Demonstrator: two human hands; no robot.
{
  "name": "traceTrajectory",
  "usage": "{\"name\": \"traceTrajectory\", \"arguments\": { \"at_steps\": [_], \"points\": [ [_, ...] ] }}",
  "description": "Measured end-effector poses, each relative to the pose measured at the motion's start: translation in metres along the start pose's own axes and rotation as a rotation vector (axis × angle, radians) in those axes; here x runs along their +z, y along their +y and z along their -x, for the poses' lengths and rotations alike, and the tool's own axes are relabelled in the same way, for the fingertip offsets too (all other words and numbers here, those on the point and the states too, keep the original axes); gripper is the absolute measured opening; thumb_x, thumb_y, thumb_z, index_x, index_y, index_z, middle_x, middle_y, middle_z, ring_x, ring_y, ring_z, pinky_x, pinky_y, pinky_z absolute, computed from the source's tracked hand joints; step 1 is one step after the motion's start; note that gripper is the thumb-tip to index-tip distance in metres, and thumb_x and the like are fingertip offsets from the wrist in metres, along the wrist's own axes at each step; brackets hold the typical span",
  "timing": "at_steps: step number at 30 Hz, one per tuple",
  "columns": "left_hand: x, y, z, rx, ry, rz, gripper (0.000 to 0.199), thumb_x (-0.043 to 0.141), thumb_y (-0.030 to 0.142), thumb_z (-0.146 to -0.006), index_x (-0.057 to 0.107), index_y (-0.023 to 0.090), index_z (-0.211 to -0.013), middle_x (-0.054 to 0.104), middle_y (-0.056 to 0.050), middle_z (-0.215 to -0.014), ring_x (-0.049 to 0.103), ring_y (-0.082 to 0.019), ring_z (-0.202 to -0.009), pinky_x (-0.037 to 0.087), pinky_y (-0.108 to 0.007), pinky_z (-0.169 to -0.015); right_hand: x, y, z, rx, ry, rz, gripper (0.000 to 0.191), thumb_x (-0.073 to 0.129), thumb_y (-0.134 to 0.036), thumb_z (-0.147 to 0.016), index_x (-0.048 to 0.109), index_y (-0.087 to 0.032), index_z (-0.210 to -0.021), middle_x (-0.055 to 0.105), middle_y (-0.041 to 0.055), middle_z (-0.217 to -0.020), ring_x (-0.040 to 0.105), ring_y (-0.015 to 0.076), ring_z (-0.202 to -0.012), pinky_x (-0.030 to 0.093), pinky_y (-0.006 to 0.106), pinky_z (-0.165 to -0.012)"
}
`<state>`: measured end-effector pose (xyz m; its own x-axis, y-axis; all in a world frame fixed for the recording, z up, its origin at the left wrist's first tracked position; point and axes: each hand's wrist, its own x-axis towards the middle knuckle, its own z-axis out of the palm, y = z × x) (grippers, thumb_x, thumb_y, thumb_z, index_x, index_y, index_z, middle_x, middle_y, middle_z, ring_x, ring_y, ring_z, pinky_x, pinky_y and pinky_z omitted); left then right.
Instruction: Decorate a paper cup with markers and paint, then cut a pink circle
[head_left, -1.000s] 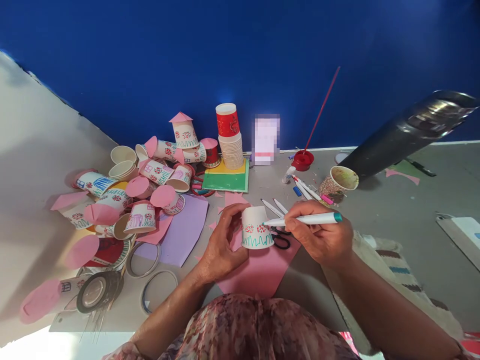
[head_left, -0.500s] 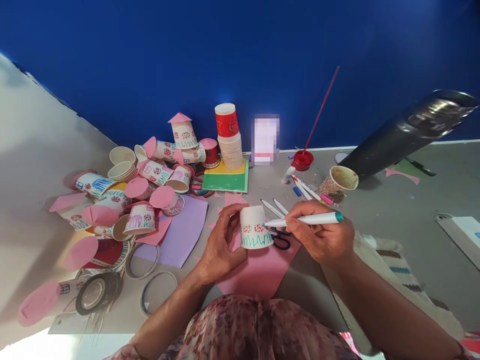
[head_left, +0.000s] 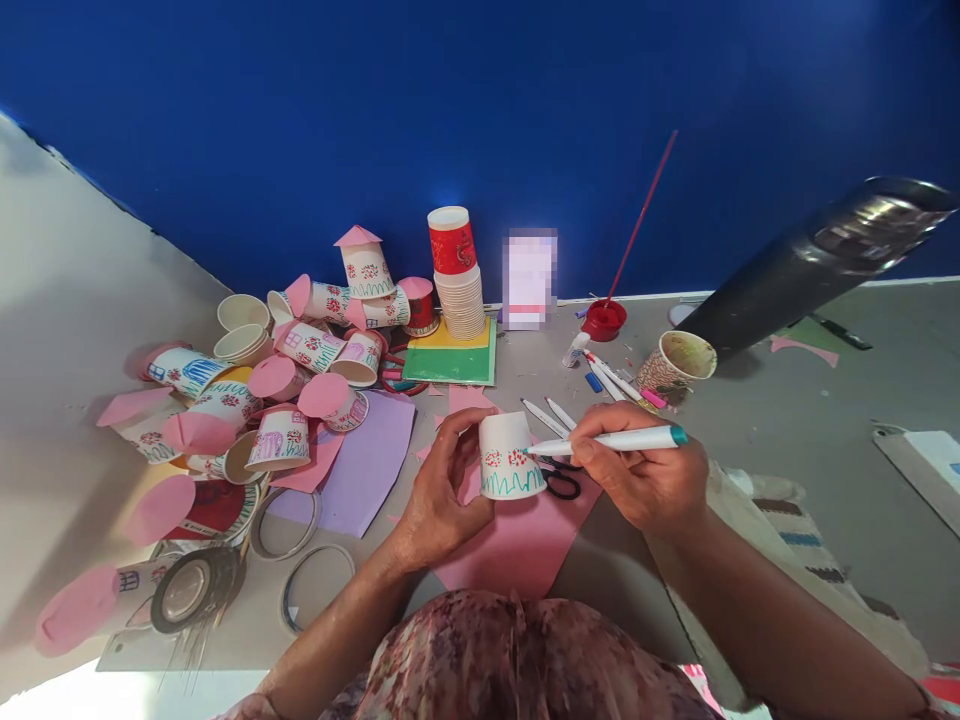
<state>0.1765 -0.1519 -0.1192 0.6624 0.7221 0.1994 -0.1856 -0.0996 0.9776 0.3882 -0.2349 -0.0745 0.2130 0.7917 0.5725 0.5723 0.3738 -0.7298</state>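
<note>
Paper cup (head_left: 512, 455), above the pink sheet (head_left: 510, 550), is gripped at nine o'clock by the left hand's (head_left: 442, 490) fingers. Right hand's (head_left: 646, 468) fingers clasp a white marker (head_left: 630, 439), tip at cup's three o'clock. Cup stack (head_left: 461, 300): farther, eleven o'clock.

Upside-down white paper cup (head_left: 511, 440), green marker (head_left: 637, 438) seemingly touching it.

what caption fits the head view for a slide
Left hand steadies a cup as the right holds a pen to it
</note>
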Motion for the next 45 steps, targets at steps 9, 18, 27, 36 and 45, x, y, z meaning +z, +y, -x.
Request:
{"name": "traceTrajectory", "arguments": {
  "at_steps": [9,18,27,36,45],
  "points": [
    [0.0,-0.0009,0.0,0.012,0.01,0.004,0.075,0.068,0.001,-0.073,0.051,0.028,-0.14,0.055,-0.009,-0.141,0.055,-0.027,-0.137,0.042,-0.048,-0.122,-0.0023,0.0002,0.0011,-0.018,-0.012,-0.016,0.012,0.066,-0.016,-0.092,0.068,-0.021,-0.082,0.066,-0.0041,-0.063,0.051,0.0069,-0.047,0.037,0.02,-0.045],
    [-0.0005,-0.0018,0.0004,-0.011,0.013,-0.003,0.076,0.069,0.0,-0.071,0.05,0.026,-0.139,0.054,-0.01,-0.141,0.055,-0.028,-0.138,0.041,-0.049,-0.123,0.0013,-0.0018,0.0019,0.035,-0.022,-0.014,0.016,0.065,-0.02,-0.092,0.067,-0.02,-0.077,0.064,-0.0032,-0.062,0.051,0.0085,-0.049,0.039,0.022,-0.047],
    [-0.0007,-0.0002,0.0005,-0.007,0.002,-0.018,0.074,0.07,0.002,-0.072,0.05,0.027,-0.139,0.055,-0.01,-0.138,0.057,-0.027,-0.132,0.041,-0.051,-0.121,0.0016,-0.0025,0.0016,-0.001,-0.032,-0.011,0.014,0.065,-0.019,-0.092,0.067,-0.02,-0.078,0.065,-0.0038,-0.063,0.05,0.0079,-0.049,0.038,0.022,-0.047],
    [-0.0007,-0.0032,0.0015,-0.003,0.019,0.004,0.076,0.067,-0.002,-0.071,0.05,0.027,-0.138,0.055,-0.008,-0.136,0.057,-0.025,-0.131,0.04,-0.048,-0.122,-0.0012,-0.0019,0.0015,0.018,-0.01,-0.001,0.015,0.065,-0.019,-0.091,0.068,-0.021,-0.076,0.065,-0.0032,-0.059,0.052,0.0087,-0.045,0.039,0.022,-0.045],
    [-0.0006,-0.0007,0.0008,-0.021,0.022,-0.015,0.072,0.071,0.002,-0.072,0.05,0.026,-0.137,0.056,-0.009,-0.133,0.059,-0.026,-0.128,0.042,-0.05,-0.121,0.0001,-0.0011,0.0023,-0.002,-0.041,-0.001,0.015,0.065,-0.019,-0.091,0.068,-0.019,-0.076,0.065,-0.0029,-0.061,0.046,0.0071,-0.044,0.034,0.022,-0.044]
  ]
}}
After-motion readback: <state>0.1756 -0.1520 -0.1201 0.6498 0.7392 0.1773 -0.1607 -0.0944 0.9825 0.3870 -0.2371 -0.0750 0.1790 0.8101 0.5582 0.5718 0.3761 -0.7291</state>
